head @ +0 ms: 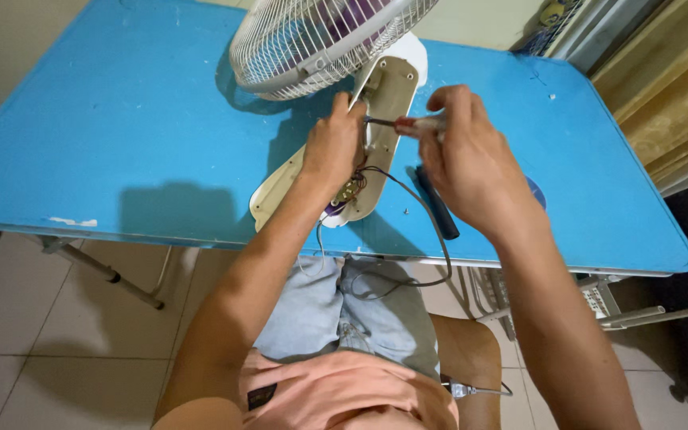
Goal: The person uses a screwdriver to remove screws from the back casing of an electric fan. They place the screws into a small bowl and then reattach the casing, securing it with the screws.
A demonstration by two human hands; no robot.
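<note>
Near edge of blue table (121, 143): black cable (428, 215) trails off toward the lap. Left hand (332, 147) is clamped on the opened fan base (384, 103); right hand (467, 155) is closed around a red-handled screwdriver (412, 125), tip inside the base. Judged step: working a screw; next needs a steady, aligned tip. Beyond, the fan grille (312, 40).
</note>
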